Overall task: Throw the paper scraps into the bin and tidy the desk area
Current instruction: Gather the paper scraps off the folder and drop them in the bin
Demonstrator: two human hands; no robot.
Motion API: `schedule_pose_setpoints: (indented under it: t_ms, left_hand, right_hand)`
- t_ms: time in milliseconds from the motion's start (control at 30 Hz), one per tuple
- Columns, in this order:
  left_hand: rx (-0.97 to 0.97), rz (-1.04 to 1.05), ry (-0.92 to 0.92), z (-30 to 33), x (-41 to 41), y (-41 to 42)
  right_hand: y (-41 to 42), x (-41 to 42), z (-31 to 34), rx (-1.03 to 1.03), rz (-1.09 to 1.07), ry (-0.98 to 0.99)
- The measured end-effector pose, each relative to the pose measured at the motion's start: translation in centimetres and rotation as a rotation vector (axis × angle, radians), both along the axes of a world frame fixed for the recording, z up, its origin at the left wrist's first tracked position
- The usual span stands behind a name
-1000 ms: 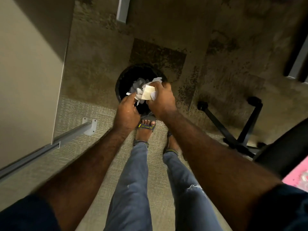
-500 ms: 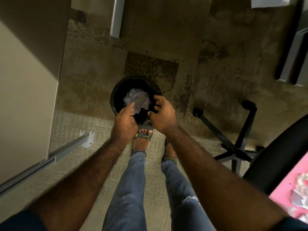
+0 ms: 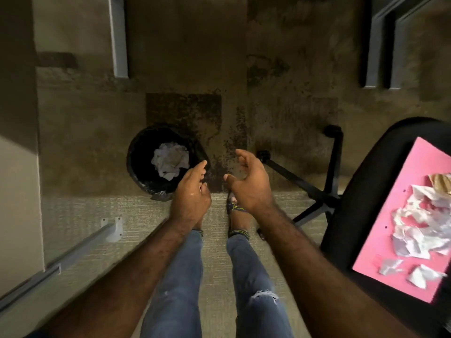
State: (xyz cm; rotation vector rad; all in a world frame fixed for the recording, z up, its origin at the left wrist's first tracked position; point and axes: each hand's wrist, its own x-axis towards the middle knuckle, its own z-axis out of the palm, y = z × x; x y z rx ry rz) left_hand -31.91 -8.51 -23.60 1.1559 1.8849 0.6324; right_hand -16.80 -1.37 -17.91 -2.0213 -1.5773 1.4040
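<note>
Head view: left hand (image 3: 191, 193) and right hand (image 3: 249, 181) open, empty, beside bin (image 3: 136, 152).

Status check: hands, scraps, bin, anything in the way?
Left hand and right hand open, empty. Paper scraps in bin. More scraps on pink folder. Nothing in the way.

**Hands and arms, head view**

Left hand (image 3: 190, 193): empty, fingers loosely extended forward, palm turned inward, forearm bare.
Right hand (image 3: 251, 184): empty, fingers curled and spread, thumb pointing toward the left hand, forearm bare.
The two hands sit side by side, apart, held out ahead of the body above the legs.
</note>
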Motion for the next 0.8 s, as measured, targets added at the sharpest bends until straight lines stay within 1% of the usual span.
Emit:
schedule_pose_setpoints:
  t_ms: [67, 233, 300, 567, 800]
  left_hand:
    - [0.004, -0.043, 0.003, 0.6, 1.8, 0.9]
    - [0.083, -0.142, -0.031, 3.1, 7.2, 3.1]
    - [0.09, -0.168, -0.065, 4.0, 9.5, 3.8]
    - [0.14, -0.311, -0.185, 8.0, 18.3, 6.0]
    - [0.203, -0.42, -0.171, 9.5, 23.8, 6.5]
  right_hand:
    - [0.1, 1.8, 1.0, 0.023, -0.05, 0.01]
    - [0.4, 6.3, 4.3, 0.097, -0.192, 0.051]
    - [0.5, 8.1, 5.6, 0.117, -0.257, 0.081]
    - [-0.4, 15.4, 9.4, 0.255, -0.471, 0.08]
    - [-2.4, 20.9, 12.0, 0.318, -0.578, 0.046]
